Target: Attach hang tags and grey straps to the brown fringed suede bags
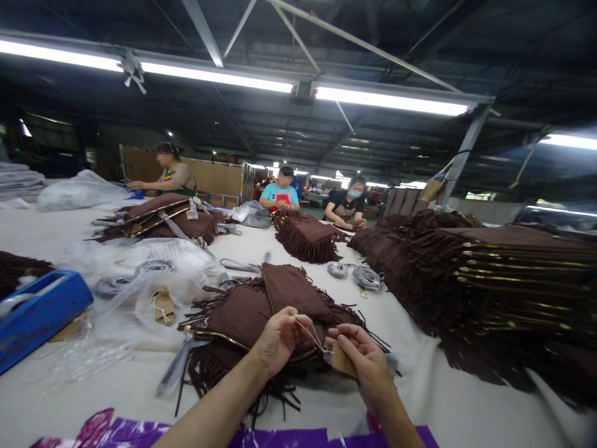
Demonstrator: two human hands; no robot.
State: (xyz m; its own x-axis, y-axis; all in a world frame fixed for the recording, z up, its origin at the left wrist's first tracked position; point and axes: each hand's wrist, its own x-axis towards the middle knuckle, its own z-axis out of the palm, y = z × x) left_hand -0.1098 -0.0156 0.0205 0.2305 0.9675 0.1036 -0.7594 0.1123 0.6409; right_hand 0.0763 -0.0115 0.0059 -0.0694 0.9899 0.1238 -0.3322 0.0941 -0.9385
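My left hand (281,339) pinches the end of a thin white string (313,335), pulled out into a loop. That string runs to a brown cardboard hang tag (344,359), which my right hand (366,361) grips between thumb and fingers. Both hands are above a small pile of dark brown fringed bags (242,311) with gold zippers. One bag (291,289) lies across the top of the pile, partly hidden behind my left hand. Further left, more brown tags with white string (162,306) rest on clear plastic.
A blue tape dispenser (46,314) stands at left beside crumpled plastic bags (135,298). Wrapped coiled straps (367,278) lie beyond the pile. A tall stack of fringed bags (522,267) fills the right. Purple plastic (280,437) lines the near edge. Several people work across the table.
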